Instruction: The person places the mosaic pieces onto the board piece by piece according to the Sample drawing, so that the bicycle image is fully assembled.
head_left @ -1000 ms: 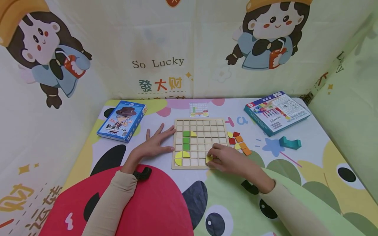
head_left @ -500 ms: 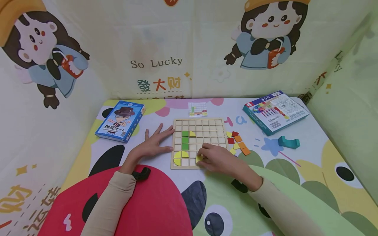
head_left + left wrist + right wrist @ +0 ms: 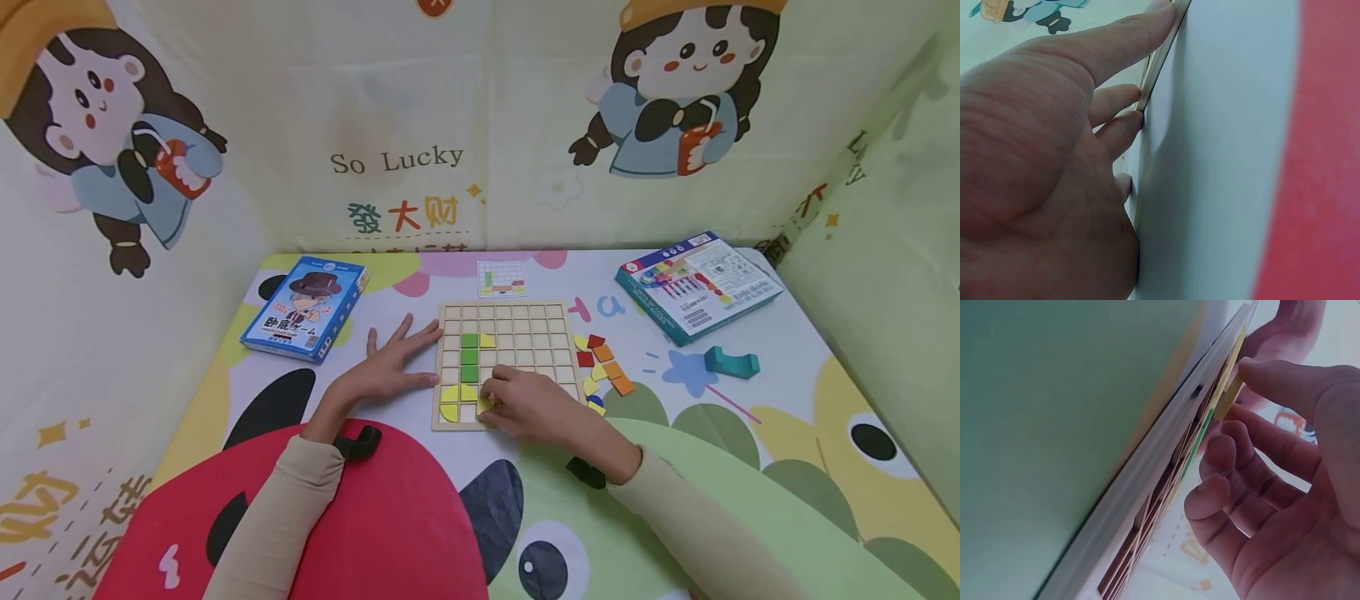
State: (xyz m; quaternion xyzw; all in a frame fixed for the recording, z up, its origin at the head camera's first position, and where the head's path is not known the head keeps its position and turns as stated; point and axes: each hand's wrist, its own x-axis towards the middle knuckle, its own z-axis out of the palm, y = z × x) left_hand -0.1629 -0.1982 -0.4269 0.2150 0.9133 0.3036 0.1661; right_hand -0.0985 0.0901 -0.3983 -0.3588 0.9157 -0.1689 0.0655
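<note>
A wooden grid board (image 3: 525, 312) lies mid-table, with a column of green square tiles (image 3: 469, 357) and several yellow curved-edge tiles (image 3: 450, 393) in its left cells. My right hand (image 3: 536, 406) is over the lower part of the board. Its thumb and finger pinch a yellow tile (image 3: 1230, 397) just above the surface, as the right wrist view shows. With fingers spread, my left hand (image 3: 393, 362) lies on the table along the board's left side. In the left wrist view its thumb (image 3: 1141, 34) touches the board's edge.
Loose orange tiles (image 3: 613, 369), red tiles (image 3: 585, 359), yellow and blue ones lie right of the board. A pattern card (image 3: 501, 279) sits behind it. A blue game box (image 3: 303, 308) stands left, a teal-edged box (image 3: 701, 287) and a teal curved block (image 3: 732, 362) right.
My right hand has moved left across the board's lower rows, carrying the yellow tile. More loose tiles show at the right of the board. The left hand stays in place.
</note>
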